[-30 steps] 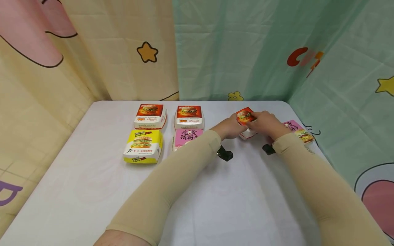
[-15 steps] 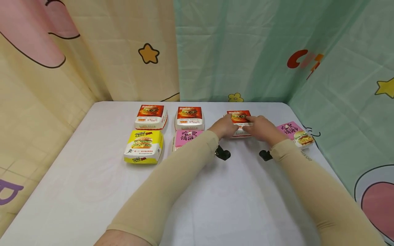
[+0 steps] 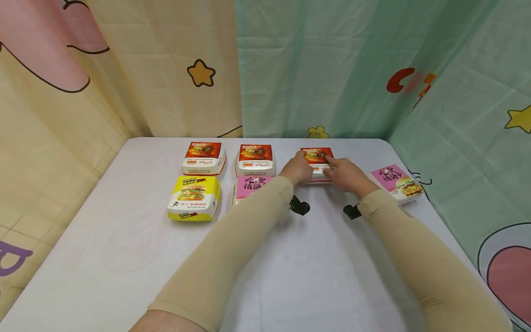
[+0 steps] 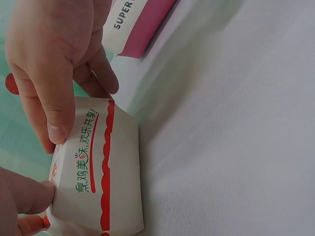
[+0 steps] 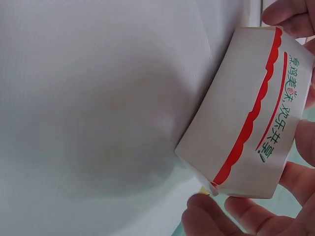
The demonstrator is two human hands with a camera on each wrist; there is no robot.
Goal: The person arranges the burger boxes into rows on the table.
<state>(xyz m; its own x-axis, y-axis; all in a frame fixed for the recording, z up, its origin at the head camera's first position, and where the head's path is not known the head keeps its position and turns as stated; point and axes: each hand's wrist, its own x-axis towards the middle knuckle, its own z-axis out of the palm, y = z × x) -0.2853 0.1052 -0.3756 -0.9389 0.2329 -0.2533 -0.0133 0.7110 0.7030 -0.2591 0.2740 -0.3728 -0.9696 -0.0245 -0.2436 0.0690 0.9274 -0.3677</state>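
A red-and-white burger box point(image 3: 318, 157) stands upright at the back of the table, right of the middle. My left hand point(image 3: 297, 169) holds its left side and my right hand point(image 3: 347, 176) holds its right side, each thumb lying on the lid. In the left wrist view, the box's white side point(image 4: 123, 172) with a red scalloped band appears to meet the white cloth. The right wrist view shows that same box point(image 5: 256, 108) between the fingers of both hands. The box's far side is hidden.
Two more red-and-white burger boxes point(image 3: 203, 159) point(image 3: 255, 160) stand left in the back row. Before them are a yellow box point(image 3: 193, 198) and a pink box point(image 3: 250, 183), partly hidden by my left sleeve. Another pink box point(image 3: 396, 182) lies angled near the right edge.
Both hands have brought the red-and-white burger box leftwards and turned it from tilted to square with the back row. Its last shift left is small. The other boxes have stayed put.
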